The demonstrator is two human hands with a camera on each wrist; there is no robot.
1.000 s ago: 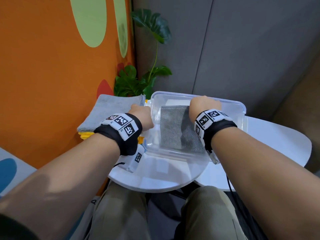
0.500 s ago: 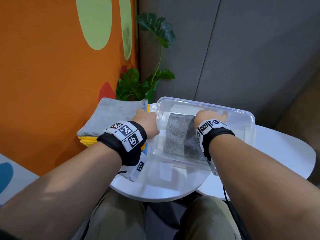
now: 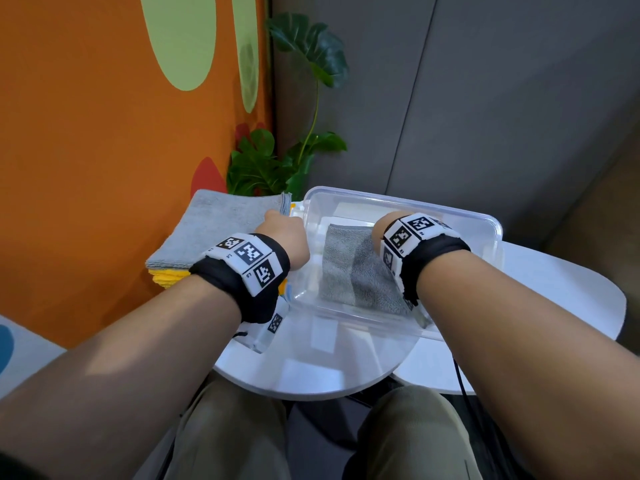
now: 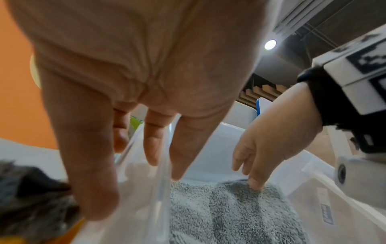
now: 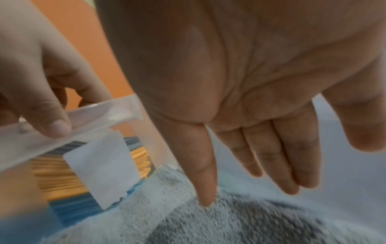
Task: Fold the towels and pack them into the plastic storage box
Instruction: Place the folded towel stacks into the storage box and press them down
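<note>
Folded grey towel (image 3: 356, 268) lies flat on the floor of the plastic storage box (image 3: 401, 202). The right hand (image 3: 382, 226) has eased to straight fingertips on the towel's far edge (one packed). The left hand (image 3: 284, 233) pinches the box's left wall, and the towel stack (image 3: 214, 230) left of the box waits.

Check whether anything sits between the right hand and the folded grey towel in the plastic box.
Nothing visible does. The right hand is inside the plastic box, fingers straight, one fingertip on the grey towel. The left hand holds the box's left rim, clear of it.
</note>
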